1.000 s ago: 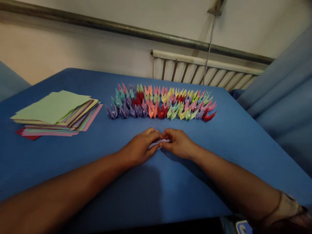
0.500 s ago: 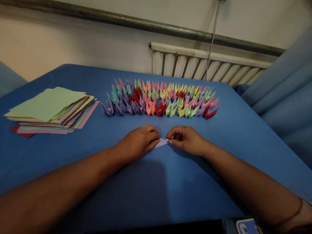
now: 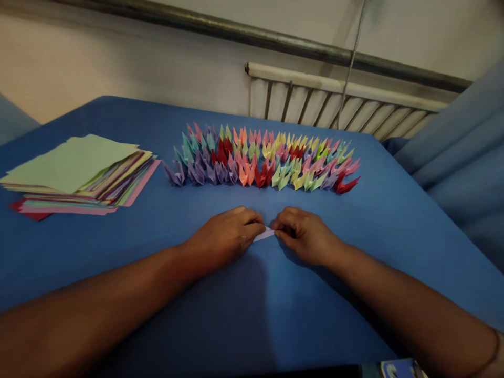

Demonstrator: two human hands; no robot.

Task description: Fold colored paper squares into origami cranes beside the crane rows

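Note:
Between my two hands is a small folded piece of pale lilac paper (image 3: 263, 234), low over the blue tabletop. My left hand (image 3: 230, 234) is closed on its left part, fingers pressed over it, and hides much of the fold. With thumb and fingertips, my right hand (image 3: 305, 234) pinches the paper's right tip. Beyond the hands stand rows of folded paper cranes (image 3: 262, 170) in purple, red, pink, yellow, green and teal.
A stack of coloured paper sheets (image 3: 79, 165), pale green on top, lies at the left of the blue-covered table (image 3: 189, 336). Behind the table are a radiator (image 3: 307, 100) and a pipe (image 3: 252, 37) along the wall. A blue curtain (image 3: 464, 152) hangs at the right.
The view has shifted slightly. My fingers have closed in further over the lilac paper, so less of it shows; both hands still hold it.

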